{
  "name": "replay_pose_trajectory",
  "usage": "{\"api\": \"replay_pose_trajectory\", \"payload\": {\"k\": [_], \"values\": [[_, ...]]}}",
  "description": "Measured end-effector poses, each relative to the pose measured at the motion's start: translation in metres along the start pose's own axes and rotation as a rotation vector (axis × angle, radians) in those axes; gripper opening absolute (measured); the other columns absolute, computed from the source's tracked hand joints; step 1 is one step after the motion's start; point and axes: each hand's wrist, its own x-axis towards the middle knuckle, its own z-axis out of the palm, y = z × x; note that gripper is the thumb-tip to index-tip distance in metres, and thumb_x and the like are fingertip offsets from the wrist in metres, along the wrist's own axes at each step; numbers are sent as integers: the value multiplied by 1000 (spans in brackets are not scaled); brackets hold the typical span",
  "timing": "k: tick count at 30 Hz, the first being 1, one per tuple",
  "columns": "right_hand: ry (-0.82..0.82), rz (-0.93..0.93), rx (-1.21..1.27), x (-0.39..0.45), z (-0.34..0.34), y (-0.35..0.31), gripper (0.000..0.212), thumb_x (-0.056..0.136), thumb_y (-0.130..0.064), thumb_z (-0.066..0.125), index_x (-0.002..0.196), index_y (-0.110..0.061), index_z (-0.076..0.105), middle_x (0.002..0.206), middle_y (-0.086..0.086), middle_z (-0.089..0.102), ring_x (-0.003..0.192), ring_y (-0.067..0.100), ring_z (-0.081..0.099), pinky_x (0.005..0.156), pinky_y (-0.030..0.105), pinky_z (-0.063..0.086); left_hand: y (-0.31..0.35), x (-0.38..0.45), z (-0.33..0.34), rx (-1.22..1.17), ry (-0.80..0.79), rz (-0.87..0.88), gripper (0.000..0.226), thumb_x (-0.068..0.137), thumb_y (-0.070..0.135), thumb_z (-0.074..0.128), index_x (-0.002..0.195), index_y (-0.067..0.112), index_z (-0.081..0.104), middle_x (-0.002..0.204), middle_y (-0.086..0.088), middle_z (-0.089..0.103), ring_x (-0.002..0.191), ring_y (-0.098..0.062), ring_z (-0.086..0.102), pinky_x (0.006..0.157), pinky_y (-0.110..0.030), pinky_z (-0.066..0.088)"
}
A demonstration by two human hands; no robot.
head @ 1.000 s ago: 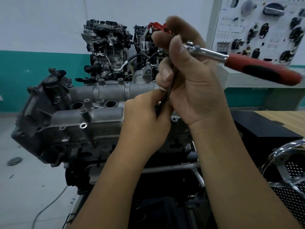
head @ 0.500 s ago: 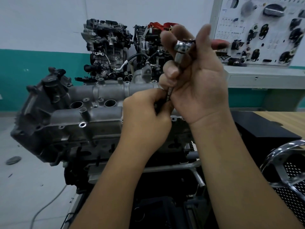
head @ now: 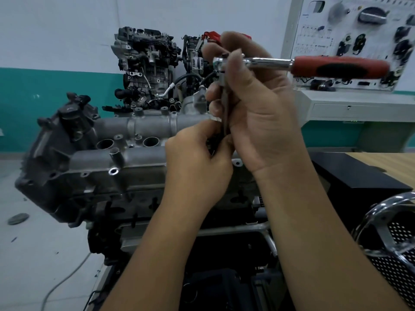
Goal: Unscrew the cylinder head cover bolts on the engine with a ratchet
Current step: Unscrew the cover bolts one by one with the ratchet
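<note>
We have our right hand (head: 258,108) wrapped around the head of the ratchet (head: 269,62), fingers closed on it, its red handle (head: 341,68) pointing off to the right. Below it our left hand (head: 197,160) pinches the dark extension bar (head: 225,113), fingertips clamped low on the shaft. Both sit over the right end of the grey cover (head: 116,158) on the engine (head: 67,176) in front of us. The bolt itself is hidden behind our left hand.
</note>
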Motion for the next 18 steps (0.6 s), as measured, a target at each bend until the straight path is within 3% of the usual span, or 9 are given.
{"api": "replay_pose_trajectory", "payload": {"k": [4,7,9,11,14,15,18], "values": [[97,151,161,1,-7,-7,41,112,-39,33,109,-11,64,97,6,75,60,17,60,54,26,43,4,2,3,54,-23,-7,37,89,10,74,62,23,54,51,13,48,51,-5,43,50,-16,32],[79,51,69,1,-8,-9,20,108,-18,46,104,-10,65,105,9,70,76,19,60,61,30,49,2,3,3,58,-26,-44,20,92,14,73,72,13,68,59,8,64,57,-10,58,54,-29,48],[67,-13,-44,0,-6,-8,12,101,-10,55,103,-8,66,106,10,70,84,20,60,65,29,50,1,3,1,38,-36,-85,15,93,21,72,78,16,75,66,5,71,63,-12,66,60,-35,54],[82,39,-51,0,-5,-8,19,104,-21,52,105,-11,68,104,8,73,84,22,61,67,30,49,1,3,-1,21,-25,-87,16,93,23,72,78,17,74,64,9,69,61,-9,64,56,-32,52],[137,186,65,0,-6,-8,39,109,-40,40,106,-13,68,89,6,74,70,20,62,64,32,46,4,4,1,64,-33,-67,27,92,19,73,66,17,64,52,15,54,50,-2,48,49,-16,35],[143,192,85,0,-7,-7,36,109,-38,42,104,-14,68,88,6,73,68,19,61,63,32,47,3,4,1,73,-36,-71,29,92,19,72,65,16,62,51,14,52,50,-3,47,47,-16,33],[134,66,13,0,-9,-9,10,100,-16,59,100,-12,68,98,8,69,76,18,59,65,30,49,0,5,2,29,-29,-92,18,93,21,72,75,19,73,62,9,67,58,-8,61,53,-28,49]]}}
